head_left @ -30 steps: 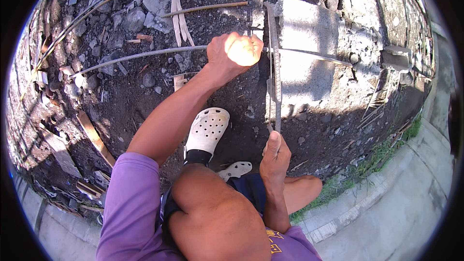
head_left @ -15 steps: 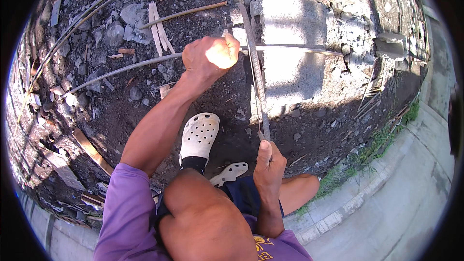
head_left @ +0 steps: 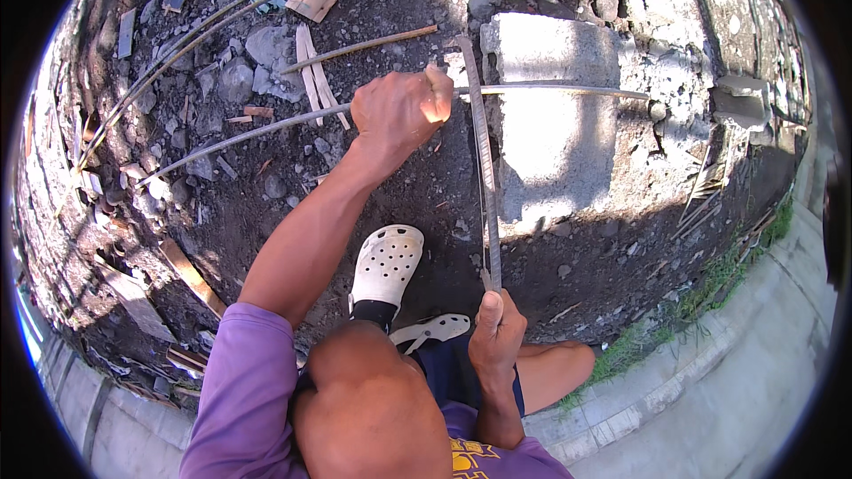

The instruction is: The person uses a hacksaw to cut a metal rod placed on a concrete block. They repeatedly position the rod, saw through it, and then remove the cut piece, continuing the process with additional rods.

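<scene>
My left hand (head_left: 399, 113) is closed in a fist round a thin grey metal rod (head_left: 257, 130), which looks like rebar. On its right the rod runs across a pale concrete block (head_left: 555, 155). My right hand (head_left: 497, 334) grips the near end of a hacksaw (head_left: 482, 146), its bowed frame apparently made from a bent ribbed bar. The saw stretches away from me and crosses the rod just right of my left fist. Where the blade meets the rod, the contact is too small to make out.
Long bent rods (head_left: 200, 28) arc across the far left. Wood scraps (head_left: 193, 277), a stick (head_left: 368, 43) and stones (head_left: 237, 80) lie on dark soil. My white clogs (head_left: 388, 262) are close below the saw. A concrete kerb (head_left: 652, 399) edged with grass borders the right side.
The whole view has shifted a little. Relative to the ground, my right hand and the hacksaw have come slightly toward me. My left hand still grips the rod.
</scene>
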### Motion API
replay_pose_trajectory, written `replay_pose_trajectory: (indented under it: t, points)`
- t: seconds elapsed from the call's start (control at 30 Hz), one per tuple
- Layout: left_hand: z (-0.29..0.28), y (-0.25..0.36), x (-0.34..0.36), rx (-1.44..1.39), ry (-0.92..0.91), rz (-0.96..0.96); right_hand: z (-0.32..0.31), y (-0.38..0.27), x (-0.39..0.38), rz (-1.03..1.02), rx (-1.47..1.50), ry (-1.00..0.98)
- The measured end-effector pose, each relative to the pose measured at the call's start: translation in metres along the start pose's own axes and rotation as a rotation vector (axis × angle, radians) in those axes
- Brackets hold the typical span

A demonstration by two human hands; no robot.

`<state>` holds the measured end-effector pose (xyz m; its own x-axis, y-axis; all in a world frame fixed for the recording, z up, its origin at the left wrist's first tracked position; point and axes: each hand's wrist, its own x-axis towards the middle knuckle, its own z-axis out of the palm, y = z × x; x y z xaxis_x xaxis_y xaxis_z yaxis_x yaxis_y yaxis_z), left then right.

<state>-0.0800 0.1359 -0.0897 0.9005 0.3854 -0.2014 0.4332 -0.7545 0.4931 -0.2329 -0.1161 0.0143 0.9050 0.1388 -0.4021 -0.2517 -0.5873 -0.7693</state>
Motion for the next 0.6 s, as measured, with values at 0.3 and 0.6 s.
replay_pose_trajectory:
  t: [0.3, 0.6]
  points:
    - [0.011, -0.009, -0.003, -0.105, 0.151, 0.043, -0.005, -0.015, 0.008, -0.014, 0.202, 0.092]
    - [0.005, -0.003, -0.001, -0.092, 0.098, -0.026, 0.036, -0.032, 0.112, 0.149, 0.312, 0.018]
